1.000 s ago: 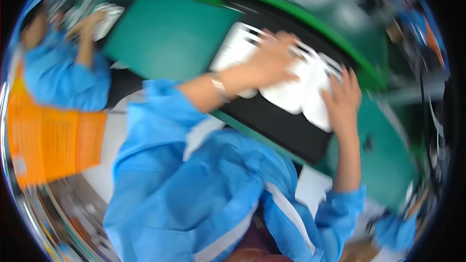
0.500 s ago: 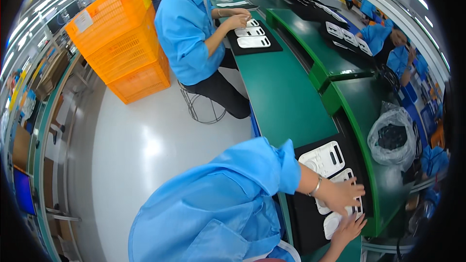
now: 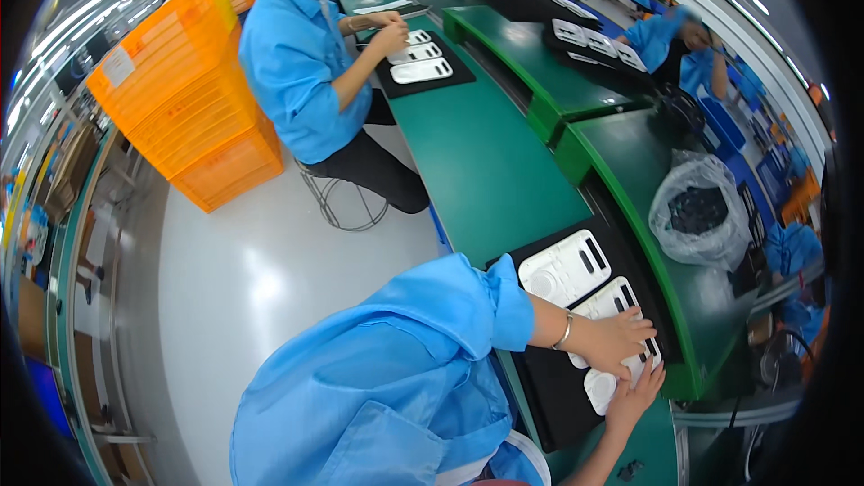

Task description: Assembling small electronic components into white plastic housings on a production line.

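Three white plastic panels with dark slots lie in a row on a black mat (image 3: 549, 378) at the bench's right. My left hand (image 3: 612, 342), a bracelet at its wrist, reaches across the middle panel (image 3: 596, 308) to the nearest one, fingers spread and touching it. From below, my right hand (image 3: 634, 396) rests on the edge of the nearest panel (image 3: 599, 391), its fingers stretched apart. Both hands are open and partly hide these two panels. Untouched beyond them is the far panel (image 3: 564, 270). Whether a small part lies under my fingers cannot be made out.
A green raised ledge (image 3: 670, 306) runs along the right, bearing a clear bag (image 3: 700, 211) of dark pieces. Further up the green bench (image 3: 486, 171), a co-worker (image 3: 306, 72) handles similar panels. Orange crates (image 3: 180, 99) stand stacked behind. Small dark bits (image 3: 630, 470) lie near my right forearm.
The whole view has shifted, so the bench and panels appear further left and higher. My hands stay over the same panels, slightly closer together. Dark bits on the bench have come into view.
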### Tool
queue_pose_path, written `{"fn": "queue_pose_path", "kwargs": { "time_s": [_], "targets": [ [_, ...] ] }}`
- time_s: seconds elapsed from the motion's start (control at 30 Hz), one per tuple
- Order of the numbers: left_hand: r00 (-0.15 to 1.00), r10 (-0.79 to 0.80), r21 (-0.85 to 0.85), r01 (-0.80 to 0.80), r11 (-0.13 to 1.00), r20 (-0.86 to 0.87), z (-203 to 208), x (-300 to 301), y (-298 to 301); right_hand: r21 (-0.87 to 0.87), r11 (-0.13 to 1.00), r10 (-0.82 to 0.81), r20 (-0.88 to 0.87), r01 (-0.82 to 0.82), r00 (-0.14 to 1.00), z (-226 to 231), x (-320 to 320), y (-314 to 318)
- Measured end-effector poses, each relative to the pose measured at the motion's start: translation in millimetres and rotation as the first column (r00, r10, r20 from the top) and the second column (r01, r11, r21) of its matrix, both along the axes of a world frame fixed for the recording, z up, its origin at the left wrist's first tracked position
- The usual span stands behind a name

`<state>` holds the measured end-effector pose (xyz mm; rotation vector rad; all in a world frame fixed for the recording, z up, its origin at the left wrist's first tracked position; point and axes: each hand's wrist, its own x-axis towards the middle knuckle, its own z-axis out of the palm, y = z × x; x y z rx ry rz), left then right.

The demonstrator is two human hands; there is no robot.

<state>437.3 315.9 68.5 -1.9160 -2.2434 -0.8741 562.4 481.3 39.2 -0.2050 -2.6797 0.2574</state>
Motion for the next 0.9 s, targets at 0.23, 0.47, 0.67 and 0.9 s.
{"fn": "queue_pose_path", "kwargs": {
  "time_s": [0.23,0.47,0.67,0.9],
  "targets": [
    [1.000,0.010,-0.058,-0.010,0.998,-0.005,15.1,4.0,6.1,-0.029,0.999,-0.024,0.093,0.027,0.995,16.0,7.8,-7.9],
    [0.991,0.099,0.194,-0.079,0.978,-0.094,1.4,-12.5,-1.0,-0.174,0.985,-0.007,-0.121,-0.014,0.993,29.1,-4.7,-17.7],
    [0.971,0.146,0.014,-0.146,0.989,-0.190,6.8,-1.7,-2.1,-0.069,0.995,-0.079,-0.074,0.073,0.994,25.4,7.0,-16.5],
    [0.965,0.112,-0.094,-0.137,0.986,-0.237,18.4,0.7,-5.4,-0.045,0.999,-0.026,-0.220,0.017,0.975,26.7,4.5,-22.9]
  ]
}}
